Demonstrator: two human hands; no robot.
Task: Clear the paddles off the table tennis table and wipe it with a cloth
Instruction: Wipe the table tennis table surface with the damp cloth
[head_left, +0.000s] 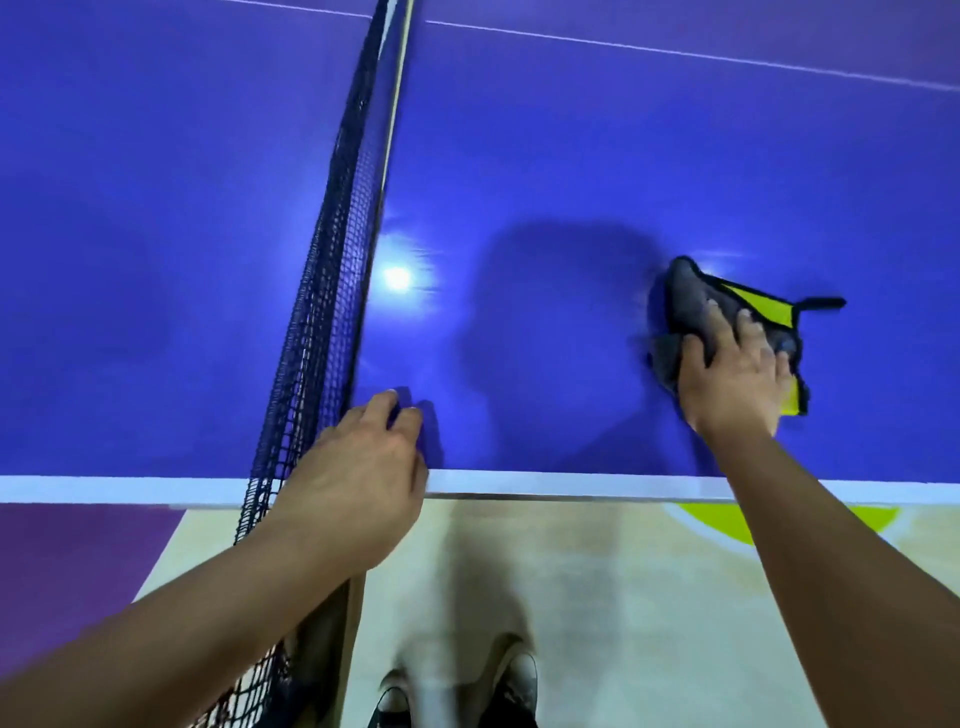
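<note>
Grey-and-yellow fabric cloth (691, 299) pressed under my spread right hand (737, 379) on the blue table tennis table (545, 135), my left hand (353, 483) resting loose-fingered at its edge.

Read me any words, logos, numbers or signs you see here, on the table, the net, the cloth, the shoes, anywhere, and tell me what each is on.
No readable text in this view.
table: only white lines, no print.
net: plain dark mesh, no label seen.
cloth: grey and yellow with black edging, no writing seen.
shoes: too blurred to tell.
</note>
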